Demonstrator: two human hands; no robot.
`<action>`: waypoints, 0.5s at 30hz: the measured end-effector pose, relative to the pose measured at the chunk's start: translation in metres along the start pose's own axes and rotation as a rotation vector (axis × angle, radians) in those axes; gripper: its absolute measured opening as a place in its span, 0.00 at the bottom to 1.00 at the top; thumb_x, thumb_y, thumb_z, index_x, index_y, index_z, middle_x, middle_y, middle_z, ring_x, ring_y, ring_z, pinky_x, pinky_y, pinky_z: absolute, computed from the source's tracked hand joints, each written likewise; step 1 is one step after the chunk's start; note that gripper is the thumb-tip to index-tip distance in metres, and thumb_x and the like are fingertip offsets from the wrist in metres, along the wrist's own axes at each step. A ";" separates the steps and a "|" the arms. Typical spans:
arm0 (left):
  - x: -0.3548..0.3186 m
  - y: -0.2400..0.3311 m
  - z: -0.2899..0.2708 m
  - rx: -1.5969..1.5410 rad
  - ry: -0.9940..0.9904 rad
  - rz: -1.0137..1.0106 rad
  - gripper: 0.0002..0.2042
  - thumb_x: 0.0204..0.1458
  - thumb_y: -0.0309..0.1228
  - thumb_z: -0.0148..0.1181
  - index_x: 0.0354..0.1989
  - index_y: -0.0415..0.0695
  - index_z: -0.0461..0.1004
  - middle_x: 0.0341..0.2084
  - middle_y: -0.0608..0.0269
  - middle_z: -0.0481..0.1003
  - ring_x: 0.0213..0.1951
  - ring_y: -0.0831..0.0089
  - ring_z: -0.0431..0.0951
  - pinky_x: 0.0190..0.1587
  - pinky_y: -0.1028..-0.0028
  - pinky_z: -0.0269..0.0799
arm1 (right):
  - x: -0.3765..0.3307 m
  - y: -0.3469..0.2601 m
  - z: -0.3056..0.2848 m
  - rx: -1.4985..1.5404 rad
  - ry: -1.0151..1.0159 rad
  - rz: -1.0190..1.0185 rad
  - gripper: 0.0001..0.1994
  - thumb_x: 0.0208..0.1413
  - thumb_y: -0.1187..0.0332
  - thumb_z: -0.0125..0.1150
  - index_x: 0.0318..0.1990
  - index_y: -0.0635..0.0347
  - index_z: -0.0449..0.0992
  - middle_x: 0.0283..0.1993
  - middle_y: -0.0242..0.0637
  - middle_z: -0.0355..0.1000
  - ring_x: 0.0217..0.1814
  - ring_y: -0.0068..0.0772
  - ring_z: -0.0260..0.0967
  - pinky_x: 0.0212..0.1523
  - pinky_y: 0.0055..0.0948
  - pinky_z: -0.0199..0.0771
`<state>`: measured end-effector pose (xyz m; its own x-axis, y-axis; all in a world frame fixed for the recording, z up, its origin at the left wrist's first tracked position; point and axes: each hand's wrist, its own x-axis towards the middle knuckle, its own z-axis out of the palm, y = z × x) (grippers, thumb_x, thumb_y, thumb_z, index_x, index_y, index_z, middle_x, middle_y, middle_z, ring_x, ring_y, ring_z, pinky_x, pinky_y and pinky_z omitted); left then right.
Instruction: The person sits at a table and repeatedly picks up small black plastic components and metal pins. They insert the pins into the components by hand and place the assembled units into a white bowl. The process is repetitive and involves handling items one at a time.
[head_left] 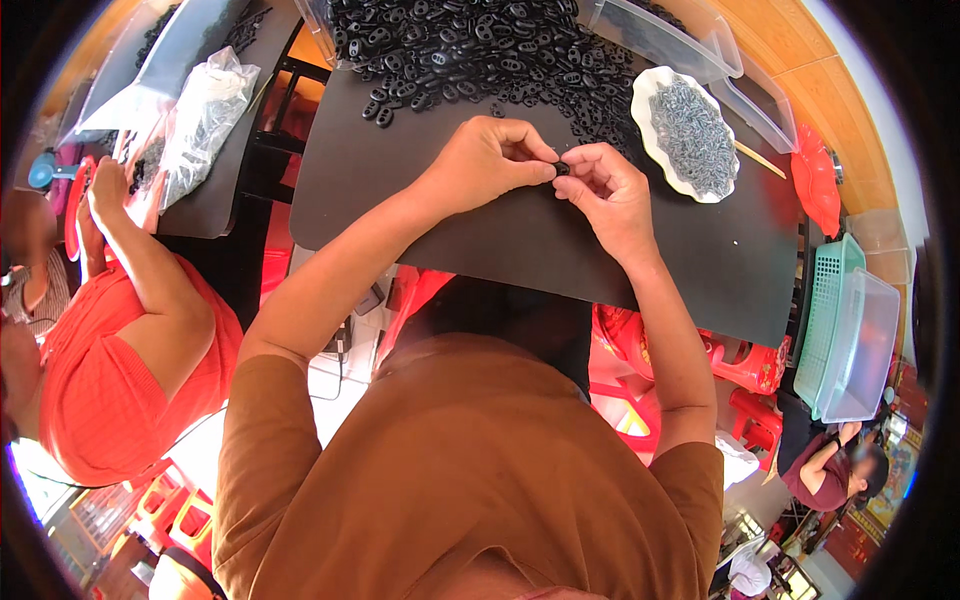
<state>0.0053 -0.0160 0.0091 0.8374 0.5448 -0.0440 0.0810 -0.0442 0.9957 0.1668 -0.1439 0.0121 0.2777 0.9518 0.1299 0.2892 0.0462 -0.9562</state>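
My left hand (490, 160) and my right hand (605, 195) meet over a black work board (480, 235), fingertips pinched together on one small black plastic piece (562, 168). Just beyond my hands lies a large heap of the same black oval pieces (470, 50). To the right of my right hand stands a white dish (688, 132) filled with small grey metal parts. My arms in brown sleeves come up from the lower edge.
Clear plastic bins (700, 50) stand behind the heap and dish. A green basket and a clear tub (845, 330) stand at the right, red stools below. At the left a person in orange works beside plastic bags of parts (200, 120).
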 end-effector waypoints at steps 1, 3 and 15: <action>0.000 0.001 0.000 -0.028 -0.006 -0.011 0.06 0.52 0.24 0.65 0.36 0.38 0.79 0.29 0.65 0.80 0.33 0.83 0.78 0.37 0.81 0.74 | 0.000 0.000 0.000 0.082 -0.010 0.064 0.10 0.51 0.79 0.67 0.41 0.63 0.75 0.32 0.31 0.76 0.35 0.18 0.74 0.35 0.19 0.75; 0.000 0.001 -0.001 -0.052 -0.001 -0.011 0.06 0.52 0.24 0.65 0.36 0.38 0.79 0.29 0.64 0.80 0.33 0.82 0.78 0.38 0.81 0.74 | 0.001 -0.001 -0.002 0.123 -0.032 0.073 0.11 0.52 0.79 0.66 0.43 0.64 0.74 0.32 0.32 0.76 0.34 0.19 0.74 0.34 0.19 0.74; 0.002 -0.004 0.001 -0.050 0.023 0.019 0.06 0.51 0.25 0.64 0.36 0.37 0.80 0.28 0.62 0.81 0.32 0.80 0.79 0.38 0.78 0.75 | 0.001 -0.004 -0.001 0.139 -0.003 0.142 0.09 0.53 0.78 0.65 0.41 0.64 0.73 0.33 0.35 0.76 0.33 0.23 0.77 0.32 0.20 0.75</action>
<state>0.0072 -0.0156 0.0050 0.8259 0.5633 -0.0235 0.0376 -0.0135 0.9992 0.1665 -0.1430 0.0164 0.3041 0.9526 -0.0093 0.1180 -0.0474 -0.9919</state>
